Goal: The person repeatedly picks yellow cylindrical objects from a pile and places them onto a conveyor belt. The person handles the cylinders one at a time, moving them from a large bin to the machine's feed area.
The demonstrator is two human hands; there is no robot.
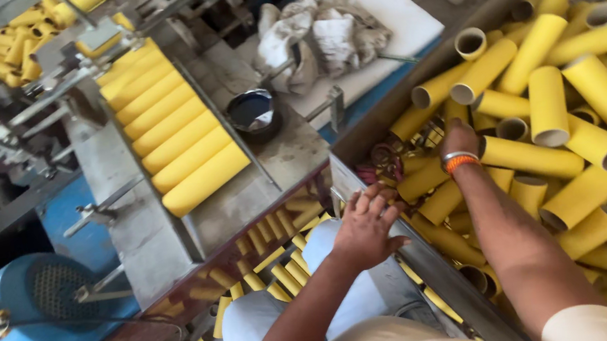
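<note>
My left hand [365, 227] rests with fingers spread on the metal rim [344, 180] of a large bin, holding nothing. My right hand [459, 139], with an orange and silver band on the wrist, reaches down into the bin among the yellow cardboard tubes [547, 104]; its fingers are hidden between the tubes, so what they grip cannot be told. A row of several yellow tubes [171, 130] lies side by side on the sloped metal feed tray of the machine at left.
A small dark pot [254, 114] stands on the machine's metal table. Crumpled grey rags [316, 38] lie on a white board behind it. Short yellow tube pieces [269, 266] litter the floor by my knees. A blue motor [30, 312] sits at lower left.
</note>
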